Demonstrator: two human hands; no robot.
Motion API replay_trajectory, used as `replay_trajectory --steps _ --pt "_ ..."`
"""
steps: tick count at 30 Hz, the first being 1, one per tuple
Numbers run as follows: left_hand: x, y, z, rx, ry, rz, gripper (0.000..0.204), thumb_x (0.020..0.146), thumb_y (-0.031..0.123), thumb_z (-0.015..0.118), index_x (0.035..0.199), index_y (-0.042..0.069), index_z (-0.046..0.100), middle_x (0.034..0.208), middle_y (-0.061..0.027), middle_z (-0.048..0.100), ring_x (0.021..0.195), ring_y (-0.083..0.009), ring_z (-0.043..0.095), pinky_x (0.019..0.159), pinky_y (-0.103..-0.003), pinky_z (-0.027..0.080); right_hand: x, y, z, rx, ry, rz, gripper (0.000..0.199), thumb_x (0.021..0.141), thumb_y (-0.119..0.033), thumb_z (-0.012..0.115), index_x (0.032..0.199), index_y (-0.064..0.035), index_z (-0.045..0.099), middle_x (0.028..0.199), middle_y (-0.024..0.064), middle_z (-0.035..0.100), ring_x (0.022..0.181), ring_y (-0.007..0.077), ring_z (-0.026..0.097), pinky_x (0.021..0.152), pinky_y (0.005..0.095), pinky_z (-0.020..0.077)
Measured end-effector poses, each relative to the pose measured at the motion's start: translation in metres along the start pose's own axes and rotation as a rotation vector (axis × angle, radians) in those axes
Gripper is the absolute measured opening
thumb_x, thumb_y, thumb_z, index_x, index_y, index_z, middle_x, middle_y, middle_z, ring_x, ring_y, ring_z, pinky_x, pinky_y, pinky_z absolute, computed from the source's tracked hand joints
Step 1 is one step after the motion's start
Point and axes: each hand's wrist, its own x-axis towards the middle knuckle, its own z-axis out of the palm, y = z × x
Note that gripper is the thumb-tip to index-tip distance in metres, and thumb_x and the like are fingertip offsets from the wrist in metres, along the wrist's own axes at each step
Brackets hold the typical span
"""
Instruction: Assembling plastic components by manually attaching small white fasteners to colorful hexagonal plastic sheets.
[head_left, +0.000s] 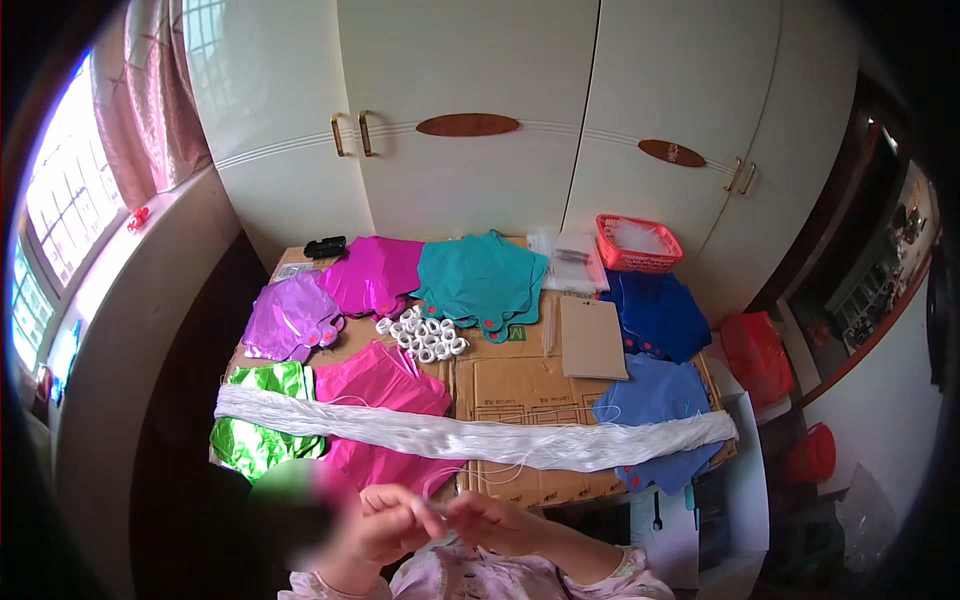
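Observation:
My left hand (388, 525) and my right hand (497, 524) meet close to my body, just past the near edge of the cardboard-topped table. The fingers of both are closed around a thin white string (428, 488), which loops up between them; the fingers partly hide it. Just beyond my hands, a long bundle of white strings (440, 432) lies across the table from left to right. Under it are green foil balloons (262, 440), pink foil balloons (385, 385) and blue-grey foil balloons (655, 390), all flat.
Small white rolls (428, 335) sit mid-table. Behind lie purple (285, 315), magenta (372, 275), teal (480, 275) and dark blue (655, 315) flat balloons. A cardboard piece (592, 338), clear bags (575, 265) and a red basket (638, 245) are at right. Cabinets (460, 190) stand behind.

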Motion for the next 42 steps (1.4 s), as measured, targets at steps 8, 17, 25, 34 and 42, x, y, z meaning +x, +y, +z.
replay_trajectory --steps 8,17,25,34,42 --pt "0.012 -0.025 -0.029 1.340 0.133 0.153 0.014 0.085 0.005 0.051 0.087 -0.004 0.063 0.073 -0.0060 0.059 0.063 -0.0132 0.049 0.057 -0.027 0.039 -0.019 -0.027 0.012 -0.610 0.295 -0.271 0.007 0.089 -0.007 0.052 0.094 -0.0022 0.055 0.071 0.0059 0.059 0.058 0.0106 0.054 0.054 0.0252 0.0437" --pt "0.017 -0.025 -0.015 1.429 0.184 0.173 0.012 0.076 0.001 0.056 0.083 0.000 0.065 0.069 -0.0106 0.061 0.065 -0.0186 0.052 0.058 -0.030 0.038 -0.021 -0.020 0.017 -0.802 0.275 -0.311 0.008 0.082 -0.008 0.060 0.089 -0.0039 0.058 0.070 0.0132 0.060 0.059 0.0233 0.062 0.051 0.0328 0.0464" --pt "0.000 -0.049 -0.035 0.605 0.211 0.216 0.021 0.083 0.003 0.054 0.102 -0.002 0.063 0.081 -0.0076 0.063 0.080 -0.0177 0.053 0.073 -0.031 0.042 -0.011 -0.012 0.019 -0.743 0.314 -0.313 0.008 0.083 -0.011 0.058 0.088 -0.0043 0.059 0.065 0.0118 0.057 0.056 0.0271 0.059 0.051 0.0352 0.0458" --pt "-0.001 -0.053 -0.034 0.630 0.173 0.230 0.013 0.081 0.008 0.056 0.085 -0.002 0.064 0.078 -0.0081 0.063 0.077 -0.0190 0.047 0.076 -0.032 0.036 -0.015 -0.008 0.009 -0.835 0.362 -0.223 0.007 0.083 -0.008 0.057 0.086 -0.0028 0.061 0.066 0.0086 0.059 0.057 0.0197 0.059 0.053 0.0300 0.0451" --pt "-0.002 -0.039 -0.029 0.560 -0.075 0.187 0.021 0.077 0.013 0.060 0.087 -0.005 0.067 0.086 -0.0138 0.067 0.072 -0.0212 0.051 0.068 -0.034 0.038 -0.012 -0.012 0.002 -0.798 0.324 -0.226 0.007 0.081 -0.007 0.059 0.086 -0.0021 0.060 0.067 0.0110 0.059 0.059 0.0261 0.060 0.053 0.0335 0.0459"
